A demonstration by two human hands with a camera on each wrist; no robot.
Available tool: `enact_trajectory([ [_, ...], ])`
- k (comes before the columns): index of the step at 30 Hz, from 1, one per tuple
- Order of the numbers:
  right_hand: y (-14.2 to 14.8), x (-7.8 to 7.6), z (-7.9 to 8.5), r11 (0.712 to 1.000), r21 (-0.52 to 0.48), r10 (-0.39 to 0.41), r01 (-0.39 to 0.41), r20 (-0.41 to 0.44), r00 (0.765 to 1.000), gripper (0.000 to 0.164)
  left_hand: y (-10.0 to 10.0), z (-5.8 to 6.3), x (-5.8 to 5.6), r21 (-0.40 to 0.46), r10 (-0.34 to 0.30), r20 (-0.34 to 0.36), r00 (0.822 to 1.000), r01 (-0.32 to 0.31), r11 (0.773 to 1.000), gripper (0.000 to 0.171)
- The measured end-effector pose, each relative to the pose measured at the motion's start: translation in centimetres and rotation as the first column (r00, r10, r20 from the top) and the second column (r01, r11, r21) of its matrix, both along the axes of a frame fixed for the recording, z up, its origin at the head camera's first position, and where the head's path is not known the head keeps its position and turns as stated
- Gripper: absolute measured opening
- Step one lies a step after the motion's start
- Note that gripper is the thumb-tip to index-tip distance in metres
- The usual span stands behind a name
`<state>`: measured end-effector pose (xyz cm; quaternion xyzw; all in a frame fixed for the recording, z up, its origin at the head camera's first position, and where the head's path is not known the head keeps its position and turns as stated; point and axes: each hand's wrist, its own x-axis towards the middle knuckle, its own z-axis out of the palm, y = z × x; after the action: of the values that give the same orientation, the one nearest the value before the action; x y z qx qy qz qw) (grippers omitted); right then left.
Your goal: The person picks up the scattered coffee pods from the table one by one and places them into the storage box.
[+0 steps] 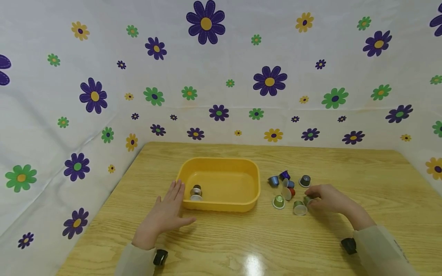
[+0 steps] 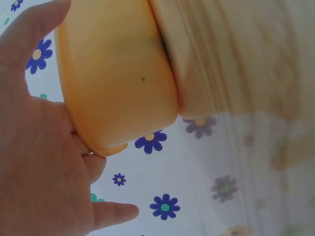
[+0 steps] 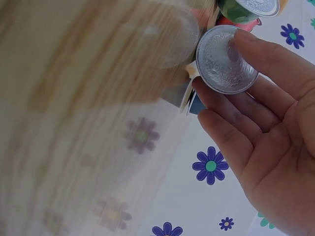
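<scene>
On the wooden table, my right hand [image 1: 326,197] pinches a green coffee capsule [image 1: 308,199] between thumb and fingers. Its silver foil lid [image 3: 226,64] faces the camera in the right wrist view. Just left of these fingers lies another green capsule [image 1: 299,207], and a lighter green one [image 1: 278,202] stands further left. My left hand [image 1: 165,214] rests on the left rim of a yellow plastic tray [image 1: 221,206], fingers straight. In the left wrist view, fingers reach over the rim of the tray [image 2: 118,83]. Brown-and-silver capsules [image 1: 197,191] lie in its left front corner.
Blue capsules [image 1: 274,181], a red one [image 1: 291,192] and a dark grey one [image 1: 305,181] lie loosely between the tray and my right hand. A white cloth with flowers [image 1: 221,73] hangs behind the table [image 1: 221,241] and along its sides.
</scene>
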<state>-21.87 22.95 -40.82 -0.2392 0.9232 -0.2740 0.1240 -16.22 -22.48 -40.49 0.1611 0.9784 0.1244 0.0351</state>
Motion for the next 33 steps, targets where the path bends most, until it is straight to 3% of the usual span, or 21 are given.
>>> enact_trajectory([
  [17, 0.0, -0.03, -0.01, 0.999, 0.048, 0.01, -0.01, -0.002, 1.0, 0.028, 0.03, 0.21, 0.02, 0.001, -0.014, -0.016, 1.0, 0.014, 1.0, 0.1],
  [33, 0.08, 0.22, 0.28, 1.0, 0.005, 0.001, 0.0, -0.072, 0.997, 0.026, 0.0, 0.18, -0.06, -0.002, -0.011, -0.013, 1.0, 0.011, 1.0, 0.101],
])
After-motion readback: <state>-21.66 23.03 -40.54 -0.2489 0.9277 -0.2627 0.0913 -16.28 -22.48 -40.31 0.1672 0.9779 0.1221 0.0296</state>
